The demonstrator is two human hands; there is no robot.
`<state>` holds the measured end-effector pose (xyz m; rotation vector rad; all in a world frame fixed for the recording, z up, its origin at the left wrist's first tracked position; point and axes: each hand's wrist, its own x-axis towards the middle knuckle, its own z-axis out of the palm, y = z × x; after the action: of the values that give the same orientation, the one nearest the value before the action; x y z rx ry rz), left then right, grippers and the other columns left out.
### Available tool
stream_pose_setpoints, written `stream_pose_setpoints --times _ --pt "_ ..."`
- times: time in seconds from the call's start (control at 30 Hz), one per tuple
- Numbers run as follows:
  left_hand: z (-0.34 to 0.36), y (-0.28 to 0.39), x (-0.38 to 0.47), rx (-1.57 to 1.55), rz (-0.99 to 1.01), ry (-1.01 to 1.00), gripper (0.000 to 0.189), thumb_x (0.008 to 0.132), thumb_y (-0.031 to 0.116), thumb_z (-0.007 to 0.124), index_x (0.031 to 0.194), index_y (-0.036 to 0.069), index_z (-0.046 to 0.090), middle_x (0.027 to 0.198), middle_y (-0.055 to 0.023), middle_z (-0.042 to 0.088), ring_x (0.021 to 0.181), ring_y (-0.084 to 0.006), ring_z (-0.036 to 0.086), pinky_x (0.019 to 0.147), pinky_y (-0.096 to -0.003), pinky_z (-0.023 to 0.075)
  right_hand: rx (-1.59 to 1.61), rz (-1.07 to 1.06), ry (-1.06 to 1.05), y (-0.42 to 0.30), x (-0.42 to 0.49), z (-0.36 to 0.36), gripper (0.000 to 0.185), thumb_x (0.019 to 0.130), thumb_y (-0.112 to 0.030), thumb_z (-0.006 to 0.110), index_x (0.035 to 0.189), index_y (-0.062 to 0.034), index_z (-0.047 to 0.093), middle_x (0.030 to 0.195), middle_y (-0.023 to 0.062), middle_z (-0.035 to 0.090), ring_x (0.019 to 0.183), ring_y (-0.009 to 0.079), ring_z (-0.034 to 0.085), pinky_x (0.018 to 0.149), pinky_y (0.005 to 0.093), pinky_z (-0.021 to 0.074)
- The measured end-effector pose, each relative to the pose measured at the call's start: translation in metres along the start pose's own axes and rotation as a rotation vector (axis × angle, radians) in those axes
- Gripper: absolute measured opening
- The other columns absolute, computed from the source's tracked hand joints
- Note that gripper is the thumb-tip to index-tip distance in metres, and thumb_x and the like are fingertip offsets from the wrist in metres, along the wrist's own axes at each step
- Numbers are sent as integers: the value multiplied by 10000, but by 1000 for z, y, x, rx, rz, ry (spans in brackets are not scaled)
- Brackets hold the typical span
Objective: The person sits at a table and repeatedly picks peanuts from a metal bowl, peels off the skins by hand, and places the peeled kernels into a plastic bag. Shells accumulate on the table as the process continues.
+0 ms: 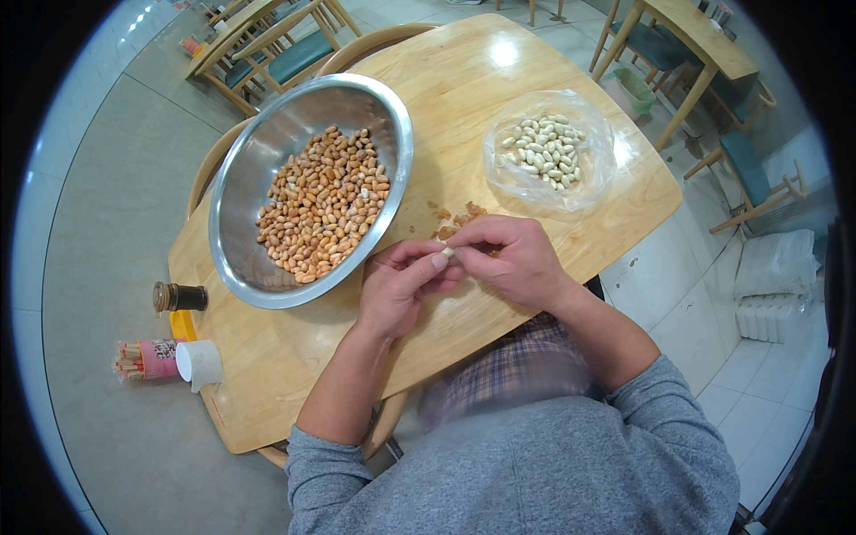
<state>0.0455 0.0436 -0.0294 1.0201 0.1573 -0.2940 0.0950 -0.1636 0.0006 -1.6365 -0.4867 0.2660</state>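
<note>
Between my fingertips is one pale peeled peanut. My left hand pinches it between thumb and forefinger, and my right hand grips its other side. Left of my hands, a large stainless steel bowl holds many peanuts in reddish-brown skins. Beyond my right hand lies an open clear plastic bag with pale peeled peanuts inside. Loose peanut skins are scattered on the wood just past my fingers, partly hidden by my right hand.
The wooden table has a dark-filled glass bottle, a white cup-like container and a pink pack of chopsticks at its left edge. Chairs stand around it. A small green-lined bin is on the floor at right.
</note>
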Motion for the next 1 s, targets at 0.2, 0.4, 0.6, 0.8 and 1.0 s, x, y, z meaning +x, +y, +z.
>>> stream_pose_setpoints --times 0.2,0.4,0.6,0.8,1.0 --pt "1 0 0 46 37 16 188 959 -3 695 1146 7 691 1054 -131 747 939 -206 747 849 -336 633 187 188 -33 3 2 -7 205 933 -65 688 1092 45 758 933 86 777 843 104 716 744 249 568" --pt "7 -5 -2 241 125 75 231 943 10 736 1169 -15 694 1076 -75 744 981 -143 717 874 -278 588 93 80 -24 4 -1 -7 199 925 -52 689 1092 29 762 937 97 778 846 107 720 754 251 574" --pt "4 -4 0 207 55 49 226 954 25 723 1175 -12 695 1072 -85 747 942 -152 728 862 -295 605 -5 92 -10 7 0 -7 140 921 -53 704 1029 18 755 918 92 759 847 115 725 749 261 586" --pt "-9 4 4 -158 -53 -45 197 1009 98 653 1172 -7 687 1049 -120 752 887 -183 750 816 -327 654 -10 -29 248 11 2 -4 138 896 -52 731 1024 -8 753 991 109 748 825 174 737 732 301 594" --pt "-10 6 5 -275 -88 -29 221 1060 184 589 1156 5 675 1017 -104 744 841 -135 748 740 -283 660 -447 -393 135 16 15 -12 176 855 -73 734 1024 -30 758 911 143 719 858 243 726 731 325 583"
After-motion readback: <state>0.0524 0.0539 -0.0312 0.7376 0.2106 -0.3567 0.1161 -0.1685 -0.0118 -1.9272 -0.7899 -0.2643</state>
